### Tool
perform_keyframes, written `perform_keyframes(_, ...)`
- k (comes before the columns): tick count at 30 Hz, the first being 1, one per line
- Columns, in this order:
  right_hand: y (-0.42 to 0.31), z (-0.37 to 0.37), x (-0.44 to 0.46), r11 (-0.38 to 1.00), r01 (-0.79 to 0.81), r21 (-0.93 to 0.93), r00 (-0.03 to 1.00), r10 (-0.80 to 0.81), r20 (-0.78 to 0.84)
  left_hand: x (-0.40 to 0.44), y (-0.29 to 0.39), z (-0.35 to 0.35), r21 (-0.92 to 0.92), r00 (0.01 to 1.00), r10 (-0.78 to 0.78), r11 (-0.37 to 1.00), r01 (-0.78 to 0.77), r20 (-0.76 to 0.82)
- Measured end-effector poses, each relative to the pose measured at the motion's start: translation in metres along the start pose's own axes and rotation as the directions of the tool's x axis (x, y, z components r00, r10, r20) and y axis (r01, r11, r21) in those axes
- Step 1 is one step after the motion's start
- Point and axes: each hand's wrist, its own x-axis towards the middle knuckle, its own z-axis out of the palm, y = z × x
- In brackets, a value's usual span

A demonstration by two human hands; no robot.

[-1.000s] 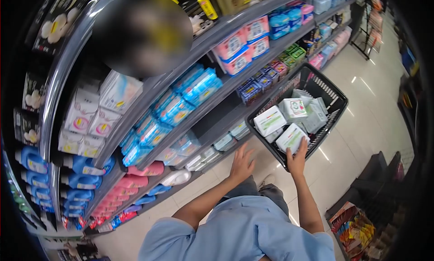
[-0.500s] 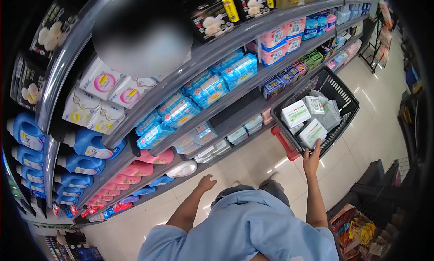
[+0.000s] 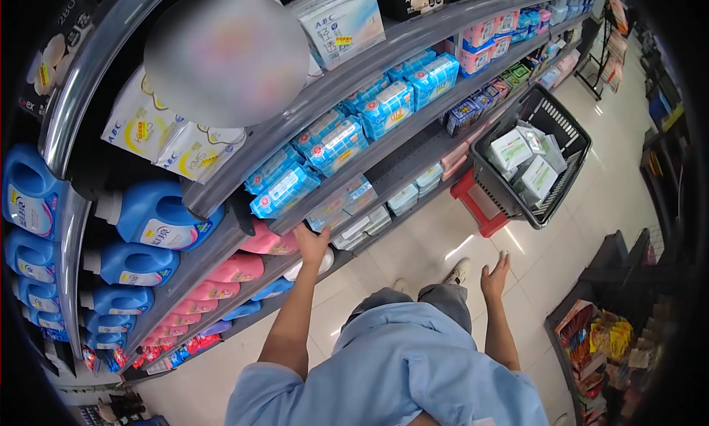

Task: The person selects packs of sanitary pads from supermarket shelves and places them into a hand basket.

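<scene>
we're seeing the left hand (image 3: 313,243) loosely spread just beside clear-wrapped packs (image 3: 360,196) on the shelf (image 3: 402,164); right hand (image 3: 495,280) spread, holding nothing. we're judging packs light, soft, slick: broad side grip.

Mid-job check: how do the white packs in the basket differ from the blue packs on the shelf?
The white packs carry green print; the blue packs are mostly bright blue. The white packs lie jumbled in the basket; the blue packs sit in neat rows along the shelf. Shared: neither group is in a hand.
</scene>
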Motion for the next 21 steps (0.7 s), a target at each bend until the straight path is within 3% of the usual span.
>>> perform_keyframes(2,0.052,0.022,-0.028,0.981,-0.034,-0.192,0.956,0.088,0.279,0.011,0.015,-0.01,0.039,0.998,0.03,0.999,-0.032,0.062)
perform_keyframes(4,0.069,0.018,-0.056,0.943,-0.139,-0.301,0.78,0.292,0.554,0.026,-0.002,0.0,-0.043,0.992,0.087,0.996,-0.083,0.091)
perform_keyframes(5,0.078,0.016,-0.071,0.925,-0.155,-0.346,0.728,0.344,0.593,0.035,-0.012,0.008,-0.086,0.988,0.116,0.991,-0.107,0.104)
perform_keyframes(6,0.089,0.016,-0.085,0.904,-0.167,-0.392,0.67,0.396,0.628,0.045,-0.026,0.013,0.021,0.963,0.052,0.998,-0.06,0.263)
perform_keyframes(8,0.119,0.016,-0.108,0.872,-0.284,-0.397,0.649,0.48,0.591,0.06,-0.046,0.023,0.252,0.837,-0.124,0.967,-0.018,0.534)
perform_keyframes(13,0.126,-0.012,-0.125,0.859,-0.366,-0.358,0.733,0.503,0.458,0.065,0.0,-0.005,0.19,0.833,0.045,0.966,-0.178,0.551)
perform_keyframes(15,0.127,-0.014,-0.12,0.865,-0.388,-0.318,0.753,0.496,0.432,0.076,-0.024,0.006,0.123,0.82,0.114,0.968,-0.219,0.561)
perform_keyframes(17,0.122,-0.018,-0.113,0.878,-0.395,-0.271,0.769,0.477,0.425,0.096,-0.091,0.043,-0.004,0.817,0.159,0.982,-0.188,0.555)
perform_keyframes(21,0.098,-0.02,-0.095,0.906,-0.336,-0.255,0.804,0.418,0.422,0.089,-0.064,0.033,-0.018,0.798,0.155,0.984,-0.178,0.583)
